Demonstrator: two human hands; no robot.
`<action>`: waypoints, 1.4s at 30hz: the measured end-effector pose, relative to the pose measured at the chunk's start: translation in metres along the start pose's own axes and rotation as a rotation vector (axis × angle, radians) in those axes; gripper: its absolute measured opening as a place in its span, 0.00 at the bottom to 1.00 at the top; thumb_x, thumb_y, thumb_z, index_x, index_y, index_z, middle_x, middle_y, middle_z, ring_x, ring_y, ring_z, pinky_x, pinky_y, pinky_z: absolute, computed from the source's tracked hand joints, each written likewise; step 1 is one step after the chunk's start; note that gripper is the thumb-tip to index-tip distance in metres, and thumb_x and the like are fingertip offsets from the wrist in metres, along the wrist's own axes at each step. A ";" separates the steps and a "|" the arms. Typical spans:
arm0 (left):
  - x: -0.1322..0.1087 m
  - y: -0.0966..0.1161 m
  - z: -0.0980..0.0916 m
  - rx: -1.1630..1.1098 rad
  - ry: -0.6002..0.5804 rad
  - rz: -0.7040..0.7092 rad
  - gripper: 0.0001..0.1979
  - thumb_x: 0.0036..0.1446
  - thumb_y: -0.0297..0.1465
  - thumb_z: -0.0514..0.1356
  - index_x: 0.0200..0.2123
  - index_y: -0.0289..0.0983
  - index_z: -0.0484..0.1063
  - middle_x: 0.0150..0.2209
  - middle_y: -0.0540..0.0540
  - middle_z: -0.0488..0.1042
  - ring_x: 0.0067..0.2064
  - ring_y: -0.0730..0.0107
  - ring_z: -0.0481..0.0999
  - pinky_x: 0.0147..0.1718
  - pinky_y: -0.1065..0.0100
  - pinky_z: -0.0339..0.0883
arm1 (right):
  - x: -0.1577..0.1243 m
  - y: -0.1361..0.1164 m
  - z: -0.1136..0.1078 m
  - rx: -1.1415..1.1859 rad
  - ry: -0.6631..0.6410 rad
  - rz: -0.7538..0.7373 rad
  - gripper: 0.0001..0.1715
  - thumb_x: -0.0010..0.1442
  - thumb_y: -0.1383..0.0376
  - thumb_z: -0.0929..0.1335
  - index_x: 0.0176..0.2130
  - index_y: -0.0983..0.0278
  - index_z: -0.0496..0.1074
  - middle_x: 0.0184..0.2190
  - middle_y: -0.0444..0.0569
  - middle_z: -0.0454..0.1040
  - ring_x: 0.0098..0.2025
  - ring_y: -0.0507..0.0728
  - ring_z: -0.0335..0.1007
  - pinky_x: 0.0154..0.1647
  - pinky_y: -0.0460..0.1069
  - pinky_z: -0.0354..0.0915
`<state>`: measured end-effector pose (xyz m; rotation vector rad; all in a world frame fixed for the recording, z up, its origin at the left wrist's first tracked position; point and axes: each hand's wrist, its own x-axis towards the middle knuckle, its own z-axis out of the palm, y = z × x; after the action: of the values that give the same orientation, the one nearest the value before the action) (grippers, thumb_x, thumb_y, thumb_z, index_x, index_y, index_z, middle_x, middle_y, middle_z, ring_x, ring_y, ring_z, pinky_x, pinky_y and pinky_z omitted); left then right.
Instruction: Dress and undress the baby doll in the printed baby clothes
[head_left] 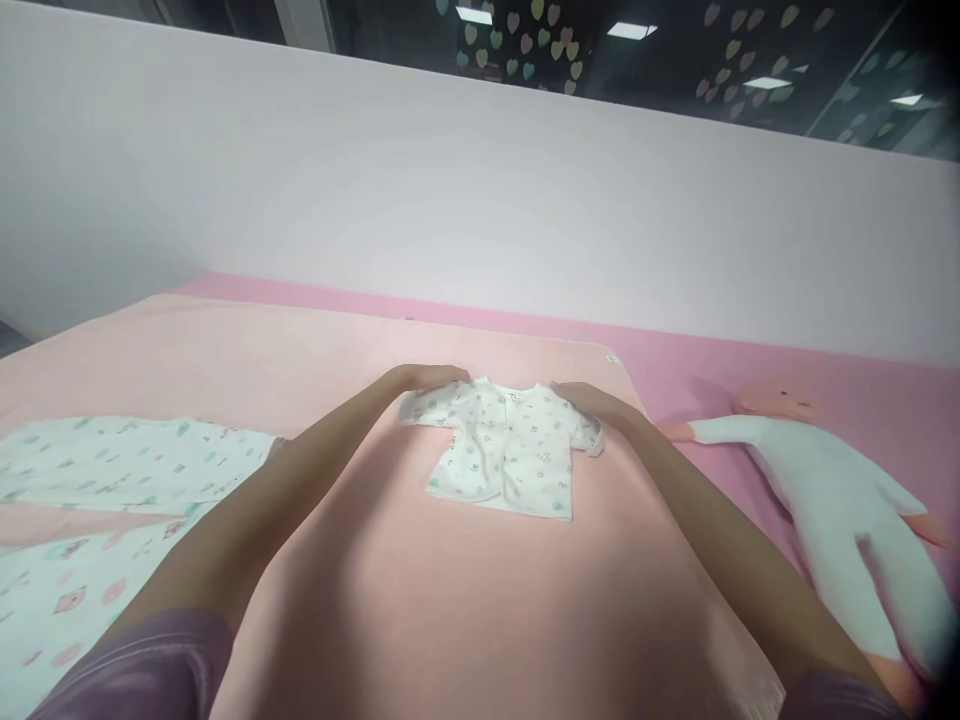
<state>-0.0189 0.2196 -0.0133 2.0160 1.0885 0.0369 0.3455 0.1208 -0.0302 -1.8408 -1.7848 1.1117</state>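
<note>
A small white short-sleeved baby shirt with a green and grey print lies spread on the peach mat, its front opening facing up. The collar points away from me and the hem towards me. My left hand is at the shirt's left shoulder, fingers closed on the cloth at its top edge. At the other shoulder, my right hand has its fingers closed on the fabric near the collar. The fingertips are small and partly hidden. Both arms are stretched forward, with purple sleeves at the elbows.
The peach mat covers a pink padded surface. White printed baby clothes lie to the left, partly behind my left forearm. A white and peach stuffed doll lies at the right. A white wall rises behind, with dark windows above.
</note>
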 end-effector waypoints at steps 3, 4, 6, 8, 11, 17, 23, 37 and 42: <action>-0.002 -0.002 0.003 -0.089 -0.048 -0.006 0.26 0.63 0.55 0.54 0.46 0.40 0.76 0.54 0.41 0.79 0.51 0.51 0.78 0.49 0.60 0.69 | -0.005 -0.009 0.006 -0.039 0.057 -0.054 0.30 0.69 0.37 0.65 0.38 0.59 0.71 0.43 0.50 0.79 0.40 0.60 0.74 0.37 0.51 0.67; -0.002 -0.004 0.004 -0.092 -0.028 0.010 0.26 0.62 0.56 0.56 0.47 0.40 0.75 0.55 0.41 0.78 0.51 0.52 0.77 0.48 0.61 0.69 | -0.008 -0.013 0.007 -0.053 0.072 -0.053 0.28 0.69 0.38 0.65 0.38 0.59 0.70 0.42 0.49 0.78 0.38 0.59 0.73 0.35 0.50 0.66; -0.004 -0.006 0.005 -0.077 0.017 0.033 0.28 0.60 0.57 0.59 0.49 0.41 0.74 0.55 0.41 0.77 0.52 0.53 0.77 0.47 0.62 0.69 | -0.014 -0.022 0.008 -0.067 0.067 -0.048 0.27 0.68 0.39 0.67 0.40 0.59 0.71 0.43 0.49 0.78 0.39 0.58 0.73 0.34 0.49 0.65; -0.010 -0.003 0.005 -0.060 0.065 0.061 0.29 0.59 0.59 0.60 0.50 0.41 0.72 0.53 0.42 0.77 0.51 0.53 0.76 0.46 0.63 0.69 | -0.022 -0.032 0.007 -0.054 0.036 -0.036 0.27 0.68 0.39 0.68 0.43 0.59 0.73 0.44 0.50 0.78 0.38 0.58 0.74 0.32 0.49 0.66; -0.026 0.015 0.003 -0.030 0.158 0.158 0.29 0.61 0.59 0.59 0.48 0.41 0.72 0.51 0.43 0.77 0.49 0.56 0.76 0.45 0.64 0.68 | -0.042 -0.050 0.003 -0.012 0.034 0.003 0.32 0.66 0.36 0.68 0.45 0.60 0.74 0.37 0.50 0.78 0.29 0.57 0.72 0.25 0.49 0.65; -0.083 0.082 -0.004 0.029 0.427 0.348 0.24 0.62 0.56 0.61 0.41 0.39 0.74 0.42 0.45 0.77 0.42 0.60 0.75 0.39 0.65 0.65 | -0.112 -0.096 -0.009 0.120 0.157 -0.110 0.32 0.60 0.38 0.74 0.50 0.58 0.71 0.36 0.50 0.78 0.25 0.58 0.72 0.22 0.52 0.68; -0.153 0.155 -0.009 0.120 0.673 0.540 0.22 0.64 0.52 0.60 0.42 0.38 0.77 0.39 0.47 0.78 0.40 0.65 0.73 0.39 0.67 0.64 | -0.186 -0.138 -0.017 0.026 0.440 -0.434 0.23 0.64 0.45 0.72 0.42 0.59 0.66 0.43 0.48 0.77 0.42 0.59 0.72 0.38 0.50 0.69; -0.264 0.271 0.023 0.236 0.625 0.541 0.17 0.58 0.43 0.65 0.43 0.36 0.79 0.38 0.41 0.77 0.37 0.62 0.76 0.34 0.64 0.64 | -0.294 -0.163 -0.034 0.109 0.469 -0.355 0.23 0.65 0.44 0.71 0.33 0.59 0.67 0.30 0.45 0.71 0.32 0.57 0.67 0.32 0.50 0.61; -0.256 0.270 0.039 0.156 0.613 0.470 0.13 0.55 0.39 0.65 0.39 0.36 0.77 0.37 0.40 0.78 0.37 0.59 0.77 0.33 0.62 0.65 | -0.307 -0.155 -0.025 0.219 0.465 -0.302 0.19 0.64 0.48 0.71 0.34 0.59 0.69 0.31 0.46 0.72 0.33 0.57 0.68 0.33 0.50 0.63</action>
<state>0.0201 -0.0638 0.2288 2.4377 0.9583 0.8850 0.2879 -0.1412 0.1858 -1.4866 -1.5323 0.6667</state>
